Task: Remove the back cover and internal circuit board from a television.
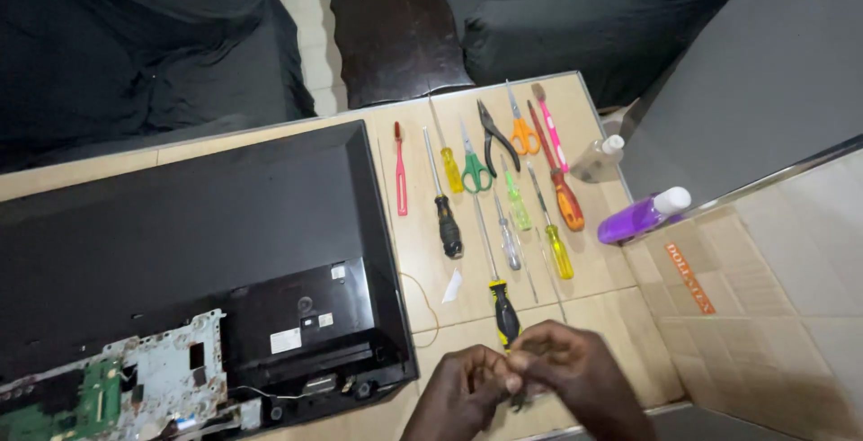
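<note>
At the table's near edge, my left hand [463, 392] and right hand [571, 369] are pressed together, fingertips meeting over something too small for me to make out (a screw or a bit of wire, perhaps, but I cannot tell). Both hands look pinched shut on it, and it sits right where the thumbs meet, just below the handle of the black-and-yellow screwdriver [503, 311], which my right knuckles nearly touch.

To do this well, I judge that I should keep the pinch low over the table [629, 333], so that anything slipping free lands on wood and not on the floor. Working slowly with fingertips alone, wrists steady, seems wise; a small part is easily lost near that edge.

Just beyond lies a white scrap [452, 286] and a thin loop of wire [430, 311]. Farther out, tools lie in rows: a black-handled screwdriver [447, 221], yellow screwdriver [557, 248], orange screwdriver [566, 203], green scissors [475, 169], orange scissors [522, 133], pliers [493, 135], a red stick [400, 171] and a pink toothbrush [550, 131]. A clear bottle [598, 158] and a purple bottle [643, 216] lie at the right edge, so I should mind my elbow there.

To my left the TV [180, 243] lies face down, its back partly opened, with the circuit board [117, 387] exposed.
</note>
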